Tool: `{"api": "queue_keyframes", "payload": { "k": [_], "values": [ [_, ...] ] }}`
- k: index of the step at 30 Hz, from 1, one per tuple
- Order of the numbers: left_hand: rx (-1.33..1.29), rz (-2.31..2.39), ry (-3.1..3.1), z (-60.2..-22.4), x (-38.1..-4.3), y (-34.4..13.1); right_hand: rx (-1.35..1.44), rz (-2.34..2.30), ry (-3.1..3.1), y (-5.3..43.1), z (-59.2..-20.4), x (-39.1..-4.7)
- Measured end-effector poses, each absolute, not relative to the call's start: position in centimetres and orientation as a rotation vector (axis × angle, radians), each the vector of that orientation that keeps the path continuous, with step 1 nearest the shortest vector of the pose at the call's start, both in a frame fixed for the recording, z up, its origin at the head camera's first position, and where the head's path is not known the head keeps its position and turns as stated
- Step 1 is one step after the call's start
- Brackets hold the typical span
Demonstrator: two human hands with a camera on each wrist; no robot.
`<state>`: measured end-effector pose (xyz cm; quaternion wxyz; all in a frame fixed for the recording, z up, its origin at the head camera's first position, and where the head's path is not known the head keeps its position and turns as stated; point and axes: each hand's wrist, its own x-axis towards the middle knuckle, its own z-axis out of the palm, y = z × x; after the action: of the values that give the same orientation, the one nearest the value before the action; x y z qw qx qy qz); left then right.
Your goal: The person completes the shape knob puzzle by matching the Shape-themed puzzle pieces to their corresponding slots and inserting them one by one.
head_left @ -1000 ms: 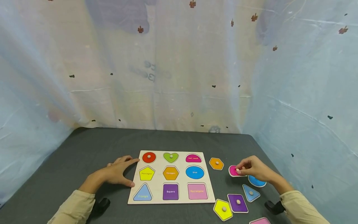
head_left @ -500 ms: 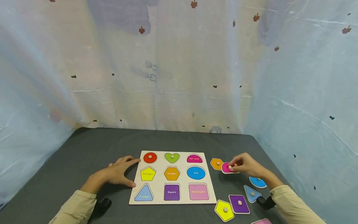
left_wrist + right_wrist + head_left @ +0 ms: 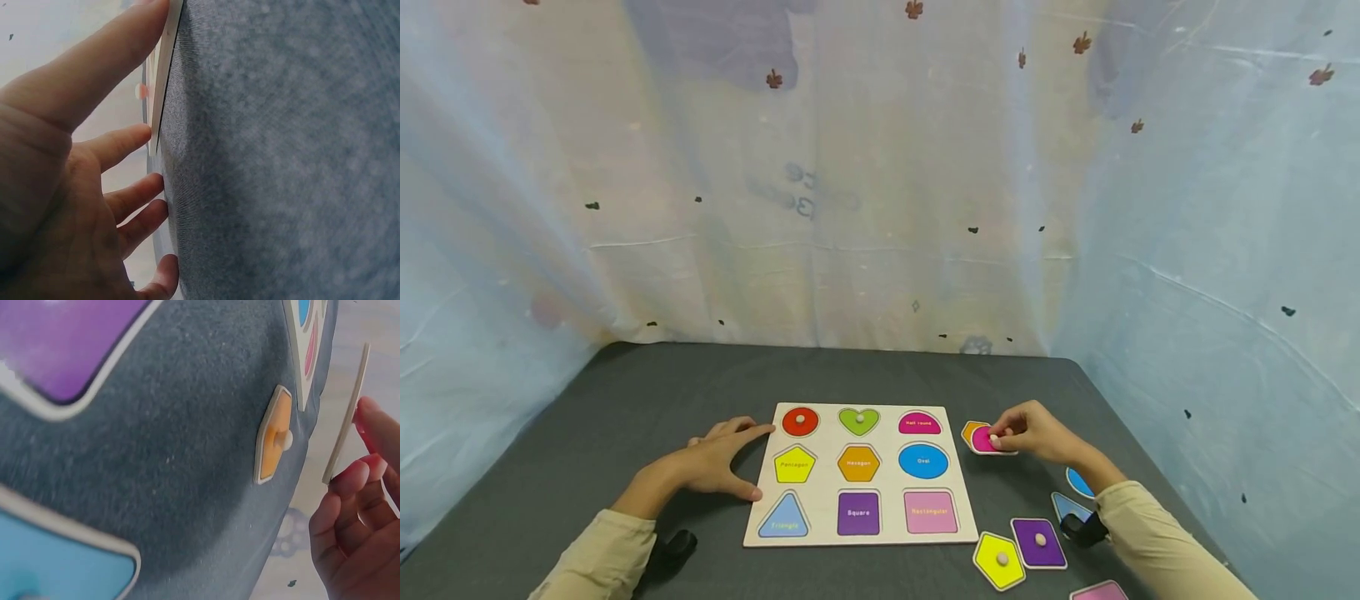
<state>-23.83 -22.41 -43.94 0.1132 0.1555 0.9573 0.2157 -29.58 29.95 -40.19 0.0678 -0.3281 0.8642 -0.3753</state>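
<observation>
A white wooden shape puzzle board [image 3: 891, 483] lies on the dark cloth. Against its left edge rests my left hand [image 3: 718, 461], thumb and forefinger spread along the side; the left wrist view shows the fingers [image 3: 125, 147] straight at the board's edge [image 3: 164, 69]. My right hand [image 3: 1037, 432] pinches the knob of a pink half-round puzzle piece [image 3: 982, 440], right of the board. In the right wrist view that piece [image 3: 347, 419] is held up off the cloth. It partly covers the orange hexagon piece [image 3: 967, 432] in the head view.
Right of the board lie a yellow pentagon [image 3: 998, 560], a purple square [image 3: 1038, 543], a blue triangle [image 3: 1066, 507], a blue oval [image 3: 1078, 483] and a pink piece [image 3: 1099, 592]. A red circle [image 3: 801, 422] and green heart [image 3: 858, 422] sit in the board.
My right hand has carried the pink half-round piece leftward and slightly away, from near the blue oval to over the orange hexagon. My left hand stays at the board's edge.
</observation>
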Motion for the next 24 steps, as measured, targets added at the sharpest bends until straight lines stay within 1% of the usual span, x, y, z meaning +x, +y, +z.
{"api": "queue_keyframes", "payload": {
  "k": [8,24],
  "values": [
    [0.446,0.617,2.814,-44.2,-23.8,-22.5,-0.977,-1.141,2.606,29.1,-40.8,-30.1],
    [0.443,0.599,2.816,-43.4,-23.6,-22.2,-0.940,-1.166,2.604,26.5,-40.8,-31.2]
  ]
}}
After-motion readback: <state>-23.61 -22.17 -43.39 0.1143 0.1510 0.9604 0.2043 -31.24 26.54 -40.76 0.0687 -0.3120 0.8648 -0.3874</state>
